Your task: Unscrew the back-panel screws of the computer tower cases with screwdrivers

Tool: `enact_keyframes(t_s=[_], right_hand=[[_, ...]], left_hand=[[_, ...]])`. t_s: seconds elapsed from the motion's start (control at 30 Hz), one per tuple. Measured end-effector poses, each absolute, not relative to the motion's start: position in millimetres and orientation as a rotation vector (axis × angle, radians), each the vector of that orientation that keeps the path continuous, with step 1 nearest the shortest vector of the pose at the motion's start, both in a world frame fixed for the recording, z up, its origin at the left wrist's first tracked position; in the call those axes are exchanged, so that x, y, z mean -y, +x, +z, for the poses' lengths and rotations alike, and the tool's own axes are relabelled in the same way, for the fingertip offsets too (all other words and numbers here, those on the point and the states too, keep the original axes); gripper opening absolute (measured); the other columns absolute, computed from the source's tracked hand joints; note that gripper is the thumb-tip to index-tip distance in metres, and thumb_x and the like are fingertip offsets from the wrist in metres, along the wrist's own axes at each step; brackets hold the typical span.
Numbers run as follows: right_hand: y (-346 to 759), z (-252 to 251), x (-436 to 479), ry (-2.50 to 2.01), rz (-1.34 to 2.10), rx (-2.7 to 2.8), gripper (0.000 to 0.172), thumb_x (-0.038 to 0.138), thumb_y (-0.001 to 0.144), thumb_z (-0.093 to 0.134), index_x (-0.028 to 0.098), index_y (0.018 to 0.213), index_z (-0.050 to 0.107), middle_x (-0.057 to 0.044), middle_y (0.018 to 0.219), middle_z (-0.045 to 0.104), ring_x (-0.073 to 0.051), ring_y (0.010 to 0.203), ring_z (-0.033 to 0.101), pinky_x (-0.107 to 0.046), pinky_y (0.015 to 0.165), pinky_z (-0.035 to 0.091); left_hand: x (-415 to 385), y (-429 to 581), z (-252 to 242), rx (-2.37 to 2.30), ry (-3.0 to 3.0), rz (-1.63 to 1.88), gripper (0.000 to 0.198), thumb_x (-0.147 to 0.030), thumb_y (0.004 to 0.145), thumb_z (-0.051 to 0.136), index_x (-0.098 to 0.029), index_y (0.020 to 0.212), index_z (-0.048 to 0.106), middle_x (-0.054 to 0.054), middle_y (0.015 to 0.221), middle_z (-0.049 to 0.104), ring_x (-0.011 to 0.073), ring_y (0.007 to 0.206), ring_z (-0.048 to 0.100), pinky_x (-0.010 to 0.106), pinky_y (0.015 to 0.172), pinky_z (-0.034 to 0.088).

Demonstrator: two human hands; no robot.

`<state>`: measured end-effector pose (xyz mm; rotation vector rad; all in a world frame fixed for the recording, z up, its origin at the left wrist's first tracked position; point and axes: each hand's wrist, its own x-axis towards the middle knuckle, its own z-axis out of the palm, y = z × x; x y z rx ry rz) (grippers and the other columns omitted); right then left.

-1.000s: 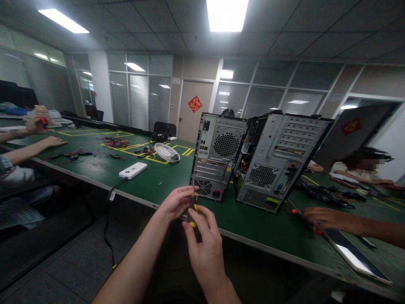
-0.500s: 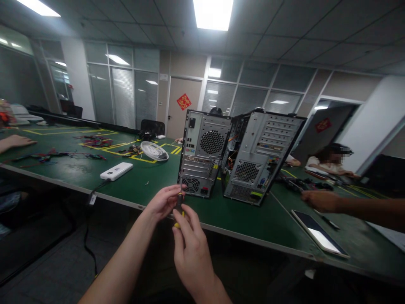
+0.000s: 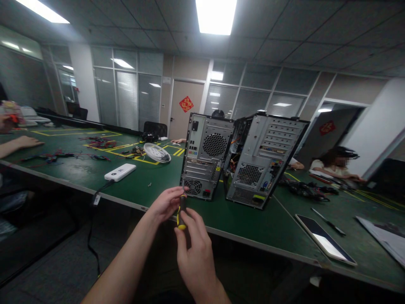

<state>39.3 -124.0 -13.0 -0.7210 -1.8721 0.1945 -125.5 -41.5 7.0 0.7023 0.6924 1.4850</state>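
Screwdriver: likely light, stiff; best held by six-o'clock handle, right hand loosely closed there, left hand pinching shaft.

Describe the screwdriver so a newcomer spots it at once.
On the green table, find the left computer case. The held screwdriver appears by its lower-left corner. Its dark, yellow-accented handle sets it apart from that grey metal.

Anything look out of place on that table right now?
Two things. Tiny metal bits, perhaps screws, lie loose on the green table left of the screwdriver, where they could get lost. The right-hand computer looks open-sided, with wires showing. No spill shows.
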Motion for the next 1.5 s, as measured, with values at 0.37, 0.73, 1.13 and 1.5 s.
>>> enact_keyframes(t_s=[0.37, 0.73, 1.13, 1.5], right_hand=[[37.9, -11.0, 122.6, -0.736, 0.266, 1.827, 0.029, 0.014, 0.094, 0.064, 0.021, 0.122, 0.069, -0.013, 0.125, 0.072, -0.025, 0.118, 0.07, -0.039, 0.101, 0.06], [36.9, -10.8, 121.7, -0.749, 0.272, 1.806, 0.029, 0.016, 0.093, 0.068, 0.021, 0.122, 0.067, -0.012, 0.124, 0.07, -0.025, 0.117, 0.07, -0.038, 0.1, 0.06], [39.4, -10.7, 126.9, -0.671, 0.231, 2.018, 0.053, 0.006, 0.095, 0.051, 0.022, 0.144, 0.062, -0.015, 0.15, 0.057, -0.027, 0.139, 0.057, -0.044, 0.114, 0.053], [36.8, -12.3, 124.0, -0.706, 0.209, 1.91, 0.041, 0.011, 0.099, 0.055, 0.022, 0.136, 0.066, -0.015, 0.14, 0.065, -0.025, 0.127, 0.067, -0.04, 0.106, 0.059]], left_hand=[[40.7, -125.6, 6.4, -0.697, 0.725, 1.481, 0.023, -0.011, 0.085, 0.075, -0.008, 0.108, 0.078, 0.008, 0.081, 0.077, 0.0102, 0.068, 0.071, 0.017, 0.065, 0.055], [42.6, -127.7, 5.7, -0.657, 0.78, 1.47, 0.03, -0.011, 0.082, 0.077, -0.007, 0.111, 0.077, 0.009, 0.084, 0.078, 0.0121, 0.07, 0.073, 0.018, 0.066, 0.057], [41.7, -130.2, 3.9, -0.651, 0.76, 1.461, 0.031, -0.011, 0.08, 0.078, -0.009, 0.111, 0.077, 0.008, 0.083, 0.077, 0.0121, 0.069, 0.072, 0.019, 0.066, 0.056], [41.2, -128.7, 3.0, -0.65, 0.76, 1.468, 0.031, -0.015, 0.081, 0.081, -0.009, 0.111, 0.077, 0.008, 0.083, 0.076, 0.0109, 0.068, 0.07, 0.017, 0.063, 0.055]])
